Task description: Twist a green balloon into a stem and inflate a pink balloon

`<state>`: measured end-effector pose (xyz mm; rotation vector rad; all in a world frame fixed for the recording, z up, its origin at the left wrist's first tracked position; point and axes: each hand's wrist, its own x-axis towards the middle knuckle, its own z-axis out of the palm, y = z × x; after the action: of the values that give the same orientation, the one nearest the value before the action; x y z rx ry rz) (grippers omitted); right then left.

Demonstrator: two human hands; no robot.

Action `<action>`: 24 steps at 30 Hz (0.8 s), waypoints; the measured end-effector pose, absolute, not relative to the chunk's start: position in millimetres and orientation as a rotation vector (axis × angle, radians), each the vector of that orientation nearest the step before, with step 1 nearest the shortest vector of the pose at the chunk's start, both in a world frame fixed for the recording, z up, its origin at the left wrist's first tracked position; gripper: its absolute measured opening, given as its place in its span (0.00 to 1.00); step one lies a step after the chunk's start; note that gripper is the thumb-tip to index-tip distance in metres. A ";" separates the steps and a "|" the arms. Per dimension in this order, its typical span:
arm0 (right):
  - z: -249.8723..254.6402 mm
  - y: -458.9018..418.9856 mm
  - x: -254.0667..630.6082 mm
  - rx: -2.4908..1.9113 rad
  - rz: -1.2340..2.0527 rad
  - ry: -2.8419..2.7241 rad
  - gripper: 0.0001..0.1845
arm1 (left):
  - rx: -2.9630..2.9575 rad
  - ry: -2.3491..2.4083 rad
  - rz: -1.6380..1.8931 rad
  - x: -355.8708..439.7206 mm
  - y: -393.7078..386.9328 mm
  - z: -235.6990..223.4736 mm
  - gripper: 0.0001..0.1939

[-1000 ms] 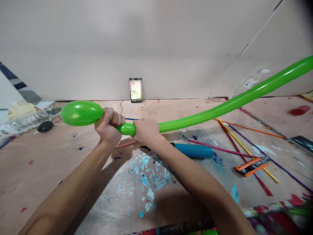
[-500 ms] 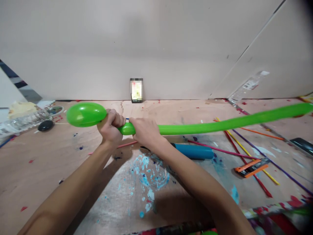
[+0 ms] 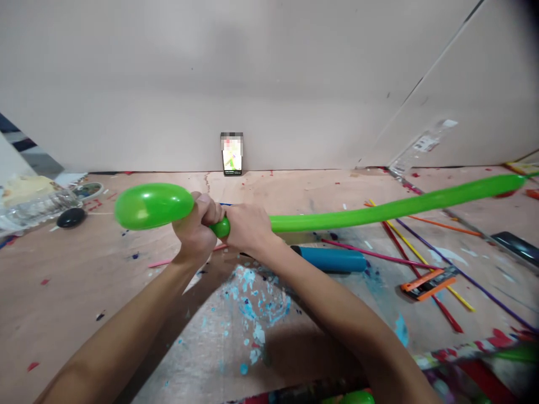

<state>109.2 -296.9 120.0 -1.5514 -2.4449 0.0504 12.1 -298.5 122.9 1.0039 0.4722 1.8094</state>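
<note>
A long green modelling balloon stretches across the view above the table. My left hand is wrapped round it just right of its fat, rounded left end. Close beside it, my right hand grips the same balloon, and a small green bulge shows between the two hands. From my right hand the thin length runs right and slightly upward to its tip. Fingers hide the balloon where they squeeze it. Below my right wrist lies a blue balloon pump, partly covered by the forearm.
A phone with a lit screen leans on the wall. Uninflated balloons, including a purple one, lie at right near an orange-and-black tool. A clear bottle leans at back right; a black oval object sits at left.
My hands have drawn closer together, and the bulge between them looks smaller. The balloon's rounded left end looks larger and sits slightly lower. The view has shifted a little.
</note>
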 end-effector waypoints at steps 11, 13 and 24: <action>124.3 -298.8 103.7 -1.585 0.097 -2.345 0.12 | 0.989 0.476 1.818 12.3 -301.1 119.8 0.32; 124.2 -299.7 102.2 -1.586 0.128 -2.339 0.11 | 0.976 0.494 1.837 12.7 -302.3 119.7 0.33; 114.0 -305.1 94.6 -1.578 0.115 -2.408 0.12 | 0.960 0.407 1.790 12.2 -308.9 129.4 0.32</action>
<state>94.6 -305.1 114.0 -1.5778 -2.4080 0.1152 12.2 -308.9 129.4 0.9597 0.4068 1.7896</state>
